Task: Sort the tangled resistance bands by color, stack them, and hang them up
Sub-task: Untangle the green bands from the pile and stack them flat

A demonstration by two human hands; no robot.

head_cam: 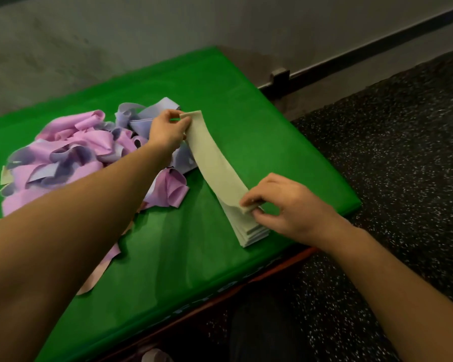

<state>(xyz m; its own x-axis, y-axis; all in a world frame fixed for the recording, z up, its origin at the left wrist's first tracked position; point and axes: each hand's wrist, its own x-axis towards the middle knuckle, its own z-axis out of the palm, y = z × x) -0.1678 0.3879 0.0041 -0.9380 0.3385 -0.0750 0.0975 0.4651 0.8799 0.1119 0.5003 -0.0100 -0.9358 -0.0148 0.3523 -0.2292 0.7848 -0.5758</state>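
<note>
Both hands, left (168, 129) and right (277, 202), pinch a pale band (212, 158) by its ends over the stack (249, 231); sorting continues, and next it should be laid flush.

Dim room, soft light from above, and the green mat (246, 131) glows brightest with a mild sheen. Just beside it, a faint shadow sits under the right hand (285, 205). Wide-angle bend curves the wall rail (377, 45) beyond the mat. The speckled floor (403, 152) right of it smears with motion blur.
</note>
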